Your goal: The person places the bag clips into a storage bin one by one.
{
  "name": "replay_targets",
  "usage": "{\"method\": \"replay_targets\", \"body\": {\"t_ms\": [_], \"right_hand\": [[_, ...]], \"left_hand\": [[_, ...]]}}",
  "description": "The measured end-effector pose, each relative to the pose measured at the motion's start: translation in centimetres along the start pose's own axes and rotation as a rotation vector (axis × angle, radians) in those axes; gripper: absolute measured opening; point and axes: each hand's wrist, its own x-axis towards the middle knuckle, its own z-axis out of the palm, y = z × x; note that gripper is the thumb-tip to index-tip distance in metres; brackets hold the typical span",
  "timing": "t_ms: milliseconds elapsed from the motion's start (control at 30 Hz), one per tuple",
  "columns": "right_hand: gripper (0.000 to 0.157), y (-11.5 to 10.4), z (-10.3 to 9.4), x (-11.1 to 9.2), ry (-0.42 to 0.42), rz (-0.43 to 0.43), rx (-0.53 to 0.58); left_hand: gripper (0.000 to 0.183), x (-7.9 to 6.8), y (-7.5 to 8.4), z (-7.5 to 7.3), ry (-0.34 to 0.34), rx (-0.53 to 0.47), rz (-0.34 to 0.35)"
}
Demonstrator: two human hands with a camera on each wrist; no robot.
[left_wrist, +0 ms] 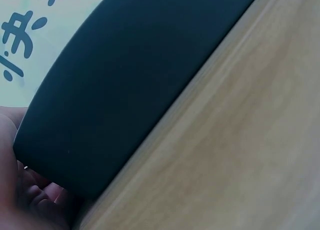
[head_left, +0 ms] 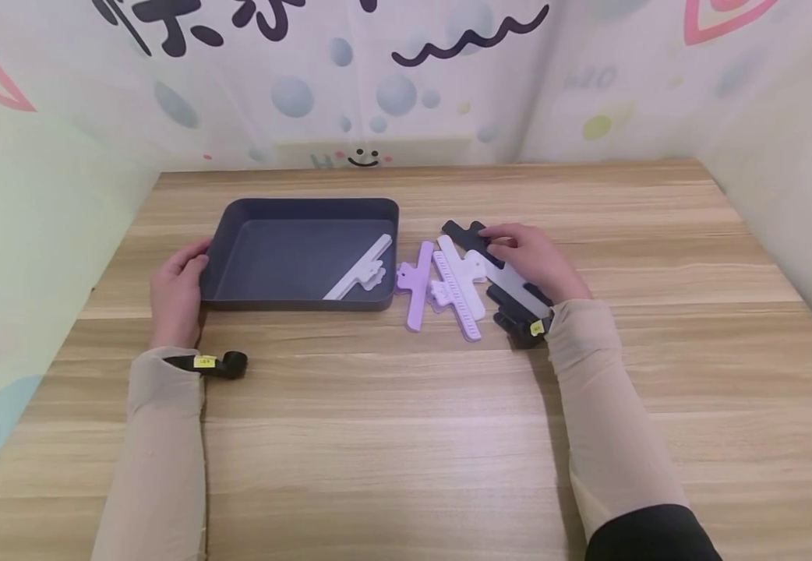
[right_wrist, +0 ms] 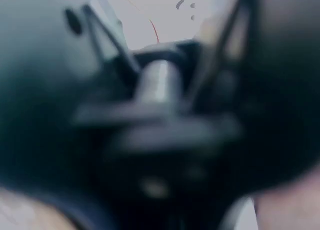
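My left hand [head_left: 176, 300] grips the left wall of a dark grey rectangular tray [head_left: 294, 305], and the left wrist view shows its fingers by the tray's outer side [left_wrist: 115, 84]. Inside the tray's right part lies a white bag clip [head_left: 358, 269], set diagonally. My right hand [head_left: 535, 261] is over the pile right of the tray, thumb and forefinger pinching a black bag clip [head_left: 464, 236]. Other dark clips [head_left: 511, 305] lie under this hand and wrist, partly hidden, with a grey one [head_left: 507, 278] among them. A blurred dark clip [right_wrist: 160, 84] fills the right wrist view.
Between tray and right hand lie a purple clip [head_left: 418, 288], a white clip [head_left: 464, 276] and a pale lilac clip with a ladder-like bar [head_left: 457, 296], the last two overlapping. Everything sits on a wood-grain table [head_left: 378, 436]. A printed curtain [head_left: 406, 93] hangs behind the table's far edge.
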Motion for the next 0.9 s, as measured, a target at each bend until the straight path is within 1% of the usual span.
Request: {"method": "replay_targets", "body": {"t_ms": [200,367,533,667,767,900], "right_hand": [[0.033,0.02,0.17,0.09,0.061,0.035,0.065],[0.033,0.05,0.35,0.26,0.109,0.049,0.085],[0.031,0.26,0.52,0.43,0.155,0.052,0.137],[0.029,0.37,0.57,0.47,0.193,0.045,0.146],[0.029,0.35,0.52,0.50,0.244,0.063,0.174],[0.029,0.41,0.44,0.52,0.331,0.088,0.264]], "left_hand": [[0.030,-0.09,0.06,0.00,-0.003,-0.004,-0.005],[0.030,-0.07,0.07,0.02,0.001,-0.005,-0.007],[0.030,0.13,0.10,0.06,0.020,0.037,0.001],[0.031,0.25,0.09,0.08,0.025,0.058,0.010],[0.031,0.25,0.05,0.08,0.023,0.055,0.010],[0.031,0.23,0.06,0.08,0.023,0.058,0.007]]}}
